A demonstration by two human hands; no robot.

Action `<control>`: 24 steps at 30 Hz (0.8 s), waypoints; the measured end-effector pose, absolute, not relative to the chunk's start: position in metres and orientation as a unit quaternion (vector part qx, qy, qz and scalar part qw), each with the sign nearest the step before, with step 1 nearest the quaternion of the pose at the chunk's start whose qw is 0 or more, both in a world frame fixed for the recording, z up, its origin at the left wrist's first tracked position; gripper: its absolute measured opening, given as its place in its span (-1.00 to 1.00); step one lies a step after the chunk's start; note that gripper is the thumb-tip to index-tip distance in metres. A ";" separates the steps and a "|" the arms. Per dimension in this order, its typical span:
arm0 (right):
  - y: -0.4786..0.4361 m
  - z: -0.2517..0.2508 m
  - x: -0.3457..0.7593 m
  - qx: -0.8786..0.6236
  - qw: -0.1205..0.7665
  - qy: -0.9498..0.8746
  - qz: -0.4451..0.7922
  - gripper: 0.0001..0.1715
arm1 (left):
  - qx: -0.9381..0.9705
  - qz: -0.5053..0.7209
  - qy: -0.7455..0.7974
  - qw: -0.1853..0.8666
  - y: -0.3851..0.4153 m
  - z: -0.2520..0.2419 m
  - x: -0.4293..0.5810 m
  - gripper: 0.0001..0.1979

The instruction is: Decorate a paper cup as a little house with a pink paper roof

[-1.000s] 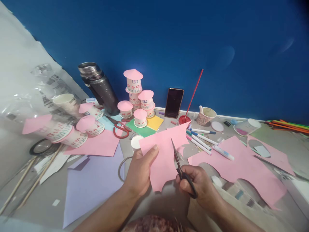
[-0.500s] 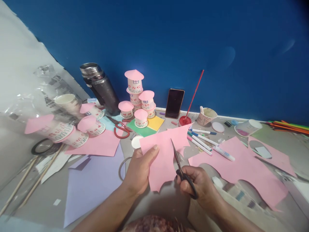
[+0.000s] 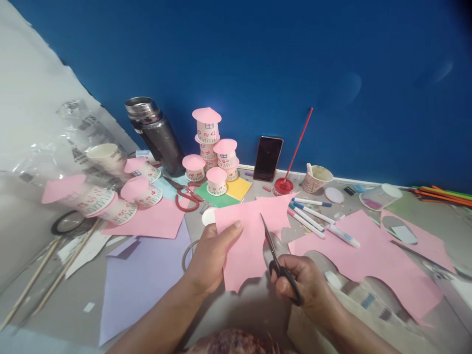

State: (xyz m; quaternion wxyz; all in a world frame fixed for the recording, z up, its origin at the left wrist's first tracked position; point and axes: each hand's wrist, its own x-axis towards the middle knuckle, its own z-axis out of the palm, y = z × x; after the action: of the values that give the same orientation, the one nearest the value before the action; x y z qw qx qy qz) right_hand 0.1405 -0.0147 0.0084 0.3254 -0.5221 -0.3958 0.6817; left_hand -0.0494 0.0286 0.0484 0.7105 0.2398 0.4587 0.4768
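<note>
My left hand (image 3: pixel 210 258) grips a piece of pink paper (image 3: pixel 245 255) by its left side, thumb on top. The paper's lower and right edges are cut in curves. In my right hand (image 3: pixel 300 280) is a pair of scissors (image 3: pixel 275 255) with black handles, fingers through the loops. The blades point up and away, at the paper's right part, nearly closed along a cut. Beyond the hands stand paper-cup houses (image 3: pixel 216 181) with pink cone roofs, some stacked in a tower (image 3: pixel 207 129). A larger cut pink sheet (image 3: pixel 361 246) lies to the right.
A dark flask (image 3: pixel 157 135) and red-handled scissors (image 3: pixel 187 199) stand and lie at the left back. A phone (image 3: pixel 268 158) leans on the blue wall beside a red paint pot (image 3: pixel 283 187). Markers (image 3: pixel 311 211) lie right of centre; a purple sheet (image 3: pixel 140 285) lies left.
The pink paper has tilted slightly in my left hand, its lower edge shifting a little to the left. The scissors stay at nearly the same place on the paper.
</note>
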 end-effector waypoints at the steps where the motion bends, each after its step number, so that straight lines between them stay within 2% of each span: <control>1: -0.015 0.008 0.141 -0.523 0.324 -0.396 0.682 -0.30 | 0.244 0.476 0.456 0.712 0.029 0.048 -0.050 -0.46; 13: -0.015 0.008 0.143 -0.510 0.314 -0.393 0.697 -0.44 | 0.250 0.467 0.453 0.717 0.030 0.053 -0.056 -0.54; 24: -0.017 0.001 0.143 -0.517 0.305 -0.395 0.695 -0.37 | 0.283 0.438 0.443 0.730 0.034 0.053 -0.065 -0.63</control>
State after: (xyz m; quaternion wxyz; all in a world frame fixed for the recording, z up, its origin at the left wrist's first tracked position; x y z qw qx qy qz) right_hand 0.1431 -0.0169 0.0014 0.3049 -0.5172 -0.3955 0.6951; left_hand -0.0648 0.0341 0.0534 0.7295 0.2834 0.4426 0.4377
